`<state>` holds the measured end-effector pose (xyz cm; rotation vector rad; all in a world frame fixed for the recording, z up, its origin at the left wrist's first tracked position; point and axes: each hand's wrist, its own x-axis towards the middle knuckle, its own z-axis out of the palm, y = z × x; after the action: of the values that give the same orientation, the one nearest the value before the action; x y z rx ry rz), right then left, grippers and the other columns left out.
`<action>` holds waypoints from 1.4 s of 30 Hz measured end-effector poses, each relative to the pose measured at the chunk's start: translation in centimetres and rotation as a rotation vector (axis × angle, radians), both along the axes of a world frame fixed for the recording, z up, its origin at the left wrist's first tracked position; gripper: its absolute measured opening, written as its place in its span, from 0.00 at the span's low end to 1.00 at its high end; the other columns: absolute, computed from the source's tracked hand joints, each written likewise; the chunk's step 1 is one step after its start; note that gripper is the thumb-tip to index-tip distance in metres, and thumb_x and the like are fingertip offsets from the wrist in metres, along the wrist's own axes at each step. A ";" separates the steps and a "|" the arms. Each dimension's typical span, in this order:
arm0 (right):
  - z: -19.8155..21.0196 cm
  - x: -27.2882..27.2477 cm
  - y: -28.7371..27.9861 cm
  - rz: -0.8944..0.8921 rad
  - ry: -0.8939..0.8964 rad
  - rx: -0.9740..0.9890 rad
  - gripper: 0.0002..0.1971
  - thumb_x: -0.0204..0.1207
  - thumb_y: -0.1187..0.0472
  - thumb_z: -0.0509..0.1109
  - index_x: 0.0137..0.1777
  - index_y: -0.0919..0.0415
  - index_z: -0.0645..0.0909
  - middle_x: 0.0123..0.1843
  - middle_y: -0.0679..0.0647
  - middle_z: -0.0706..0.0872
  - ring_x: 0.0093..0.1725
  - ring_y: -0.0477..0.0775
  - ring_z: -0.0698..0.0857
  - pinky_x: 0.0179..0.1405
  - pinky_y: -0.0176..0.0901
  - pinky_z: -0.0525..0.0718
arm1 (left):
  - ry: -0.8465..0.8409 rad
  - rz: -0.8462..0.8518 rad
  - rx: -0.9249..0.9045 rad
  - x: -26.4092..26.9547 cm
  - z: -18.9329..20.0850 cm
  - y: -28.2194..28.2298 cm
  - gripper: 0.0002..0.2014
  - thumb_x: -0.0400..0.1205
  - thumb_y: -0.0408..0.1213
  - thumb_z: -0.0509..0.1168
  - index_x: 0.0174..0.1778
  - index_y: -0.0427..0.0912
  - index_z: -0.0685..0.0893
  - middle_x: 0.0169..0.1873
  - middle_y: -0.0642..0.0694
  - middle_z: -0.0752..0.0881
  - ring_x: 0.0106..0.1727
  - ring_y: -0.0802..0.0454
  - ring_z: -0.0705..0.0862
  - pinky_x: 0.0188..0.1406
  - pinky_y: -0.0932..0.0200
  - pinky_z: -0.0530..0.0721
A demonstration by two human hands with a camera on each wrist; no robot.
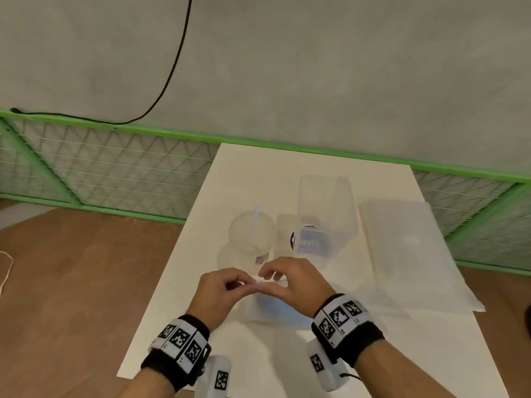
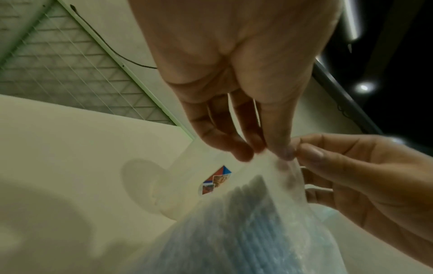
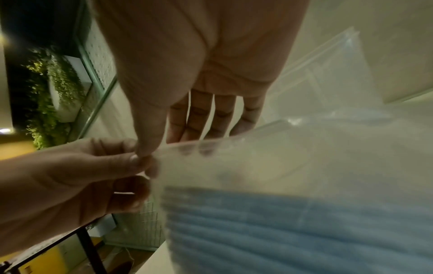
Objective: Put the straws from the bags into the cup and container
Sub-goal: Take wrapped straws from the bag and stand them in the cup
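Note:
A clear plastic bag full of blue straws is held just above the white table, near its front. My left hand pinches one side of the bag's top edge with thumb and fingers. Close beside it my right hand pinches the other side of the same edge. Behind the hands a clear cup stands with one pale straw in it. A tall clear container with a blue label stands to the cup's right.
A second clear bag lies flat on the table's right side. A green mesh fence runs behind the table, with a black cable on the wall above. Brown floor lies left of the table.

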<state>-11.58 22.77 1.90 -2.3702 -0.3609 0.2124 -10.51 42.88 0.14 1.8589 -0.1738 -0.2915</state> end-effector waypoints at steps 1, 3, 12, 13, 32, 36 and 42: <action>0.0 0.0 0.5 -0.010 0.000 0.009 0.14 0.76 0.42 0.72 0.52 0.51 0.88 0.48 0.44 0.89 0.46 0.42 0.85 0.49 0.35 0.81 | -0.007 -0.035 0.000 -0.1 0.0 0.2 0.05 0.74 0.33 0.78 0.36 0.48 0.93 0.35 0.49 0.91 0.34 0.57 0.85 0.39 0.65 0.82; -0.3 -0.3 1.0 -0.036 -0.013 0.032 0.11 0.78 0.47 0.73 0.48 0.53 0.89 0.44 0.47 0.91 0.44 0.45 0.86 0.48 0.38 0.81 | -0.037 -0.075 0.033 -0.3 -0.1 0.4 0.05 0.77 0.31 0.75 0.39 0.46 0.93 0.36 0.53 0.91 0.33 0.56 0.86 0.37 0.68 0.81; -2.8 -4.8 -12.0 -0.411 -0.084 -0.176 0.03 0.79 0.59 0.74 0.45 0.56 0.87 0.43 0.47 0.90 0.46 0.55 0.86 0.49 0.48 0.81 | 0.068 0.286 -0.092 -0.1 -1.7 2.6 0.04 0.81 0.30 0.71 0.41 0.40 0.88 0.35 0.44 0.90 0.31 0.44 0.89 0.28 0.65 0.82; -2.8 -5.4 -13.9 -0.463 -0.092 -0.211 0.02 0.78 0.59 0.74 0.44 0.56 0.87 0.42 0.47 0.90 0.46 0.56 0.86 0.47 0.47 0.80 | 0.081 0.311 -0.129 0.0 -1.8 2.6 0.03 0.81 0.29 0.70 0.42 0.38 0.87 0.38 0.43 0.90 0.33 0.42 0.90 0.29 0.64 0.84; -3.3 -6.2 -12.9 -0.417 0.200 -0.210 0.19 0.84 0.47 0.61 0.44 0.56 0.90 0.45 0.40 0.85 0.54 0.48 0.81 0.47 0.34 0.72 | 0.145 0.300 0.124 -0.6 -0.6 -0.2 0.08 0.73 0.41 0.79 0.33 0.43 0.88 0.28 0.46 0.85 0.35 0.49 0.81 0.41 0.55 0.79; -2.6 -6.1 -11.9 -0.270 0.216 -0.508 0.31 0.73 0.56 0.73 0.77 0.53 0.72 0.73 0.49 0.68 0.64 0.56 0.73 0.63 0.38 0.75 | 0.120 0.236 0.267 -0.9 0.5 -1.0 0.16 0.74 0.52 0.76 0.33 0.43 0.87 0.27 0.44 0.81 0.33 0.50 0.77 0.35 0.58 0.73; -2.0 -7.4 -10.3 -0.259 0.254 -0.421 0.70 0.53 0.53 0.87 0.85 0.49 0.36 0.76 0.45 0.45 0.70 0.56 0.62 0.61 0.38 0.77 | -0.028 -0.011 0.504 -1.5 0.4 -1.8 0.11 0.72 0.41 0.78 0.41 0.53 0.80 0.32 0.58 0.75 0.40 0.54 0.76 0.32 0.69 0.68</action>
<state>-19.00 12.52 -0.07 -2.7260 0.1272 0.5008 -12.03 41.07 0.58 2.3628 -0.1379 -0.3385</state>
